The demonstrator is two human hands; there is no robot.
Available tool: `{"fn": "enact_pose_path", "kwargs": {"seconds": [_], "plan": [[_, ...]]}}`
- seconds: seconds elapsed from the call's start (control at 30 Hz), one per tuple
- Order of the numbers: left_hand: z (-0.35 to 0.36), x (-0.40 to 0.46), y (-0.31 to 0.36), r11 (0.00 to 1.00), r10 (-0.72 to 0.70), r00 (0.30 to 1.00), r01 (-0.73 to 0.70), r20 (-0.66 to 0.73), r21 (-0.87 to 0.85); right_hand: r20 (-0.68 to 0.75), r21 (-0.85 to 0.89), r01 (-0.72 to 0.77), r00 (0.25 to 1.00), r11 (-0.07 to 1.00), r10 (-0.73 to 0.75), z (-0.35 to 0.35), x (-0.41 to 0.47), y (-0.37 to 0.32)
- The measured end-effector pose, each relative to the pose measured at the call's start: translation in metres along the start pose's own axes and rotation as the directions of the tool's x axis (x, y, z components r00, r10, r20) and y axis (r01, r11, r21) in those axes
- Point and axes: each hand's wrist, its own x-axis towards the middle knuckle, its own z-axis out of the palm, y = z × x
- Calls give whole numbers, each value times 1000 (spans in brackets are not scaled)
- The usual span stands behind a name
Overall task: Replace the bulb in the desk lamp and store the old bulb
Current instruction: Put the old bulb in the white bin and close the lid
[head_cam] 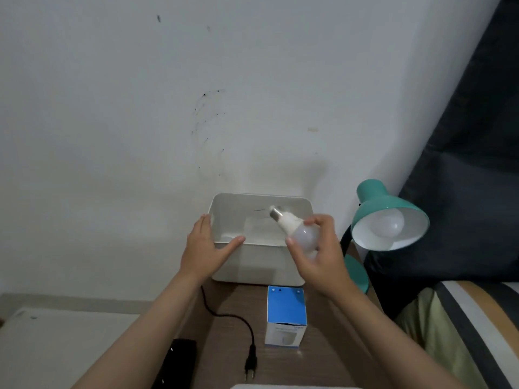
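Observation:
My right hand (320, 262) grips a white bulb (295, 228) by its round glass end, with the metal screw base pointing up and left over the open white bin (261, 265). The bulb hangs above the bin's right front part. My left hand (203, 248) rests on the bin's left front corner, fingers straight along the side rim and thumb on the front rim. The teal desk lamp (390, 209) stands to the right, its shade tilted toward me with another white bulb (389, 226) seated inside.
A blue and white bulb box (286, 315) stands on the brown table in front of the bin. The lamp's black cord and unplugged plug (250, 363) lie to its left, beside a black device (177, 363). A dark curtain and a striped bed are at the right.

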Motion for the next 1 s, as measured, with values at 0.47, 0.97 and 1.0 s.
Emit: {"fn": "enact_pose_path", "kwargs": {"seconds": [0.47, 0.97, 1.0], "plan": [[9, 4, -2, 998, -11, 999, 8, -43, -68, 158, -497, -286, 899, 820, 409, 55, 103, 72], [-6, -2, 20, 990, -64, 998, 65, -15, 122, 7, -386, -217, 971, 896, 238, 22, 42, 16], [-7, -6, 26, 984, -75, 997, 80, -34, 157, -22, -358, -195, 979, 913, 201, 15, 22, 8]]}}
